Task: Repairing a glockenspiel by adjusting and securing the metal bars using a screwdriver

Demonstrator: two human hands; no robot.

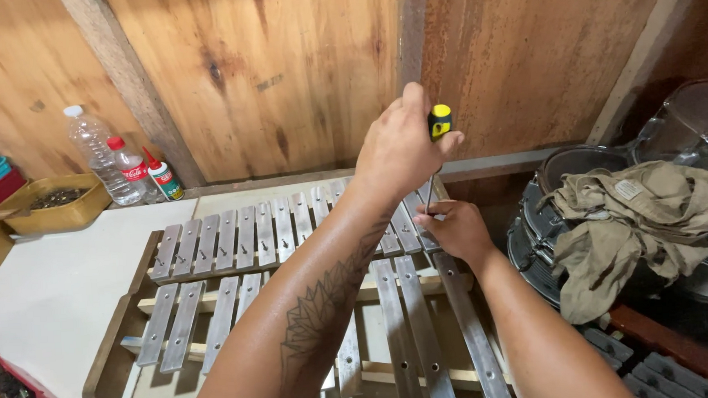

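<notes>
Head view: nearest, two tattooed forearms reach out over a xylophone [292, 252] of grey metal bars on a wooden frame. The right hand [454, 230] rests on the far bars, fingers pinched around the thin shaft of one screwdriver [439, 124]. Directly above it, the left hand [400, 147] is wrapped closed around the yellow-and-black handle, holding the tool upright. Further off, left of both hands, two plastic bottles [114, 164] stand against the wooden wall.
</notes>
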